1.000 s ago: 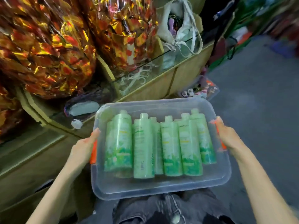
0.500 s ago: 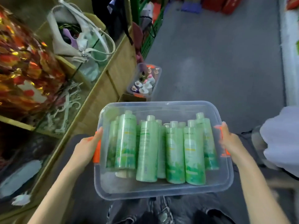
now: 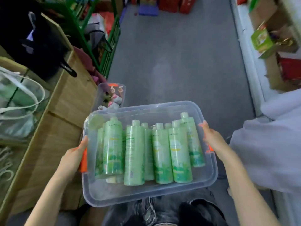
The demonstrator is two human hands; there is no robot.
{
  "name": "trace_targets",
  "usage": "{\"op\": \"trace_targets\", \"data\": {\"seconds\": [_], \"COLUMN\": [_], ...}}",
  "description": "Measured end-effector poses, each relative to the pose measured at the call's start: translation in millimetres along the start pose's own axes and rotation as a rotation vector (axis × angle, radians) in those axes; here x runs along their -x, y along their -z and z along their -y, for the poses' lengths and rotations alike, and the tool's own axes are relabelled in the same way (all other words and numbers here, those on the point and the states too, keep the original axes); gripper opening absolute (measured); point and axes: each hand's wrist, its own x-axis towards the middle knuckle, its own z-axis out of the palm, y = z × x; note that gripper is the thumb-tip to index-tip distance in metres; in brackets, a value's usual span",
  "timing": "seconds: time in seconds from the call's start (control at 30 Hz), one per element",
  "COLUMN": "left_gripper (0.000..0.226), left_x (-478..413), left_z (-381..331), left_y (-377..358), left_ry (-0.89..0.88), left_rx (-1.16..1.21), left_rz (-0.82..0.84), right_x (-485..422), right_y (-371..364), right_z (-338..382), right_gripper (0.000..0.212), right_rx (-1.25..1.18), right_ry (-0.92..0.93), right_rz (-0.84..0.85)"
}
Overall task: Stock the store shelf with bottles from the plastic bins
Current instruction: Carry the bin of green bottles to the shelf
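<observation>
I carry a clear plastic bin [image 3: 146,195] in front of my waist, with orange clips on both short sides. Several green bottles [image 3: 162,154] lie inside it, caps pointing away from me. My left hand [image 3: 73,158] grips the bin's left edge at the orange clip. At the right edge my right hand [image 3: 211,138] grips by the other clip. A second clear bin [image 3: 112,95] holding pump bottles stands on the floor just beyond, against the wooden counter.
A wooden counter [image 3: 65,101] with bags runs along my left. Green wire racks [image 3: 104,46] stand further on. A white shelf [image 3: 250,51] with boxes lines the right. A person in a pale top [image 3: 268,144] is close at my right. Grey floor stretches ahead.
My view has swung right, from the counter with foil-wrapped baskets to the aisle. The bin stays held in both hands; the person on the right has come closer into view.
</observation>
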Motion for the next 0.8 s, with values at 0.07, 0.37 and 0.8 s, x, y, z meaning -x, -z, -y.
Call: {"op": "trace_targets", "data": {"seconds": [0.07, 0.37, 0.8], "left_gripper": [0.062, 0.070, 0.069], "left_x": [-15.3, -82.6, -242.9], "left_z": [-24.6, -153.5, -347.1], "left_y": [-11.4, -49.1, -88.5], "left_ry": [0.011, -0.045, -0.194], "left_rx": [-0.007, -0.108, -0.216], "left_rz": [0.015, 0.102, 0.215], "right_x": [-21.7, -84.0, -203.6], "right_y": [14.7, 62.1, 88.4], "right_z": [11.2, 37.6, 144.3], "right_gripper": [0.055, 0.056, 0.058], "right_rx": [-0.001, -0.111, -0.313], "right_ry": [-0.019, -0.187, -0.288], "right_rz": [0.002, -0.096, -0.242]}}
